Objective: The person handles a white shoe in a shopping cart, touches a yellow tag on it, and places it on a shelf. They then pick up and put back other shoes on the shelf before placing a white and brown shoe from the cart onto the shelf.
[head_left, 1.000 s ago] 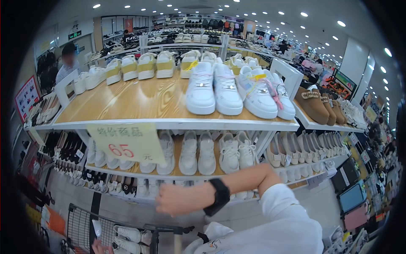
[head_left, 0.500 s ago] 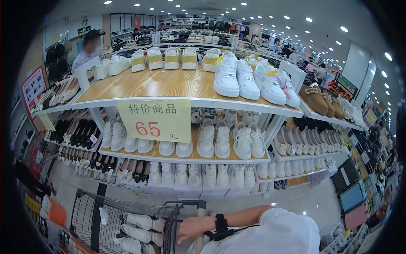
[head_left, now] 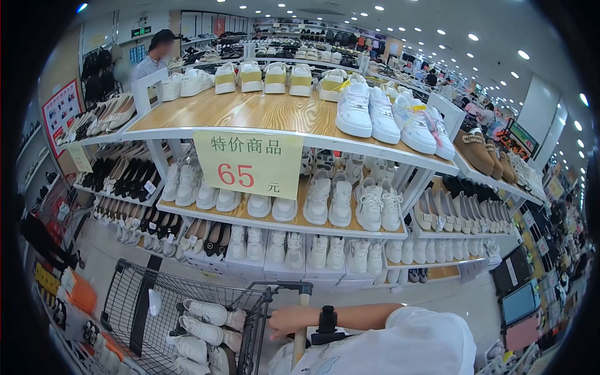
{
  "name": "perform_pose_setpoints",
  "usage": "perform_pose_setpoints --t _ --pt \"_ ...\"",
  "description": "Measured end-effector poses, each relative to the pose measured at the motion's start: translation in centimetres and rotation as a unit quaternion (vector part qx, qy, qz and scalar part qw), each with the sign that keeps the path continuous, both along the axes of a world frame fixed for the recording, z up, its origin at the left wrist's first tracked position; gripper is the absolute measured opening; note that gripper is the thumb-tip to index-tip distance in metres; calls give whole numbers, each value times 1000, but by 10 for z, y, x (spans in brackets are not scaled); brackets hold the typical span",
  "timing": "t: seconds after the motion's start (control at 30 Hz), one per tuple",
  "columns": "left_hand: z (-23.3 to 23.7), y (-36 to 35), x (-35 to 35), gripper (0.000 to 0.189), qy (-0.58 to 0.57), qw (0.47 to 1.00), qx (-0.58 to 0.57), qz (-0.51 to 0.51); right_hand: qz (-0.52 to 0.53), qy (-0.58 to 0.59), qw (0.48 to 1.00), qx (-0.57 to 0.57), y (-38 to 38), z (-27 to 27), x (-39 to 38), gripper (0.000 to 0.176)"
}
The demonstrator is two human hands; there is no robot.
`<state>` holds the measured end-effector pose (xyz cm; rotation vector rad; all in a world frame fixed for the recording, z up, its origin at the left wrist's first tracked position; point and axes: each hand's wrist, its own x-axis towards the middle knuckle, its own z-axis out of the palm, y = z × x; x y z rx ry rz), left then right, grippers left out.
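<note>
My right hand (head_left: 292, 321), with a black band (head_left: 327, 320) at the wrist, lies across the light-coloured handle (head_left: 300, 350) of a shopping cart. Its back faces up, and the fingers bend down beyond the handle, mostly hidden, so their grip does not show. Left of the hand is the dark wire cart (head_left: 125, 299). Several white sneakers (head_left: 201, 329) lie inside it, toward the handle end. My left hand is out of view.
Ahead stands a tiered shoe rack (head_left: 250, 114) with several white shoes and a yellow price sign (head_left: 249, 164) reading 65. Another person (head_left: 153, 59) in a cap is behind it at left. Suitcases (head_left: 520, 306) stand at right; an orange item (head_left: 80, 290) is at lower left.
The rack and sign have shifted right and slightly up in view. The cart's basket shows more fully, with more sneakers visible. My right hand stays over the handle.
</note>
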<state>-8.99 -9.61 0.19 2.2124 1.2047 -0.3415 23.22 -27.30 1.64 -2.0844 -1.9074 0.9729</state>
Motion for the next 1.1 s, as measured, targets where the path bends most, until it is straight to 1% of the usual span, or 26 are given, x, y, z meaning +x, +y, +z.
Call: perform_pose_setpoints --t 0.1,0.17,0.27,0.3,0.37,0.4,0.47,0.5,0.53,0.57,0.6,0.63,0.67,0.7,0.73,0.77,0.8,0.83,0.87,0.9,0.93,1.0,1.07,1.1 --pt "-5 2 -1 49 -9 1000 16 -9 -2 5 1000 1 2 4 3 50" --pt "-1 2 2 48 13 1000 21 7 11 -1 1000 4 3 10 5 49" --pt "27 -6 15 48 50 998 21 36 27 1 999 24 6 2 9 48" --pt "19 -4 9 48 53 998 19 39 31 5 999 22 7 -1 11 48" --pt "-5 8 -3 50 -39 995 78 -40 33 17 999 16 8 -9 13 48" --pt "-18 16 -5 50 -34 996 74 -35 37 22 999 11 9 -13 14 48" --pt "-43 28 -8 50 28 987 121 -104 42 49 998 26 12 -17 19 47" --pt "-70 36 -24 62 49 972 178 -145 57 57 997 15 13 -20 22 47" --pt "-49 23 -5 31 15 999 20 43 50 49 997 14 16 -24 26 46" --pt "-53 18 -8 47 -19 997 77 7 52 46 998 10 22 -24 25 45" --pt "-57 19 -10 44 9 998 28 61 54 35 998 9 27 -23 27 44" --pt "-57 19 -13 48 26 998 45 38 59 26 998 10 33 -18 30 43" --pt "-45 14 -8 45 13 996 84 37 64 9 998 12 35 -30 35 45" --pt "-37 15 -2 44 1 995 90 42 66 -23 996 -47 42 -18 36 44" --pt "-38 17 -2 43 -14 995 95 40 60 -12 997 -51 43 -30 38 43" --pt "-40 20 -1 43 -1 996 85 40 63 1 997 -48 45 -31 40 42" --pt "-44 23 0 43 13 995 95 31 44 4 997 -64 49 -23 40 41" --pt "-51 23 -1 43 1 993 116 25 46 5 998 -44 49 -19 40 41" --pt "-54 25 1 42 -3 994 101 36 59 7 997 -43 51 -12 40 39" --pt "-40 27 13 39 -4 995 94 30 58 8 997 -51 51 -13 40 38" --pt "-37 30 20 39 6 995 91 40 53 8 997 -57 52 -14 40 37" --pt "-39 38 31 39 12 997 70 14 57 11 996 -67 54 -10 40 37" --pt "-41 46 41 38 10 998 63 13 54 11 996 -74 55 -8 41 37" --pt "-44 50 44 38 2 998 58 10 50 16 997 -57 54 -7 40 36"
